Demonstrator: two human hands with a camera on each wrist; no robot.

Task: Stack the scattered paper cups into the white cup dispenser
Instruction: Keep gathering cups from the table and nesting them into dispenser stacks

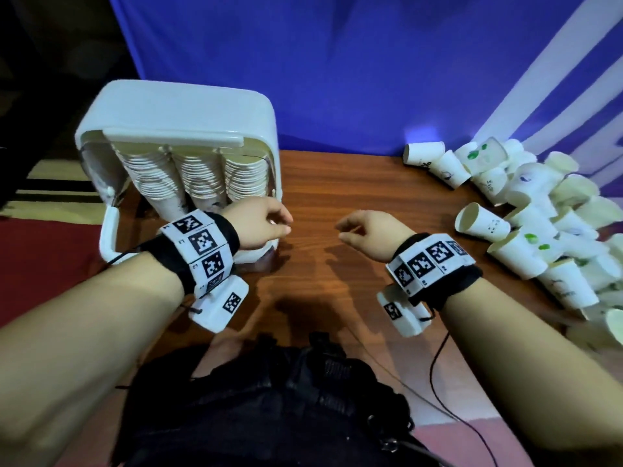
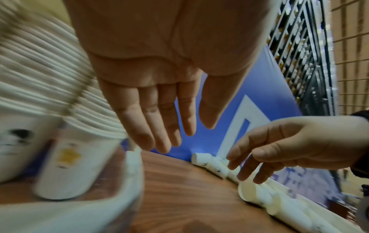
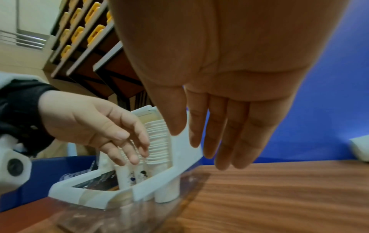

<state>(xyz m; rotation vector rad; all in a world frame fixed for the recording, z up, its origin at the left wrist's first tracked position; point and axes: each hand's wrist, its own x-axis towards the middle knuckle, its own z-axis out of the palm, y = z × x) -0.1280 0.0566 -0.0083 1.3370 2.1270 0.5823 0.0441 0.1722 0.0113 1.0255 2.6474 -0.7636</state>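
The white cup dispenser (image 1: 188, 112) stands at the table's left with three stacks of paper cups (image 1: 199, 176) inside it. My left hand (image 1: 266, 227) hovers just in front of the dispenser's right side, fingers relaxed and holding nothing. My right hand (image 1: 367, 230) hangs over the middle of the table, fingers loosely extended, also holding nothing. A heap of loose paper cups (image 1: 539, 224) lies at the right. In the left wrist view the left fingers (image 2: 159, 126) are straight beside the stacked cups (image 2: 49, 78). The right wrist view shows the right fingers (image 3: 225, 134) straight, the dispenser (image 3: 179, 157) beyond.
The wooden table (image 1: 337, 197) shows bare wood between the dispenser and the cup heap. A blue backdrop (image 1: 337, 62) stands behind. A black cable (image 1: 438, 365) runs from the right wrist toward my lap at the near edge.
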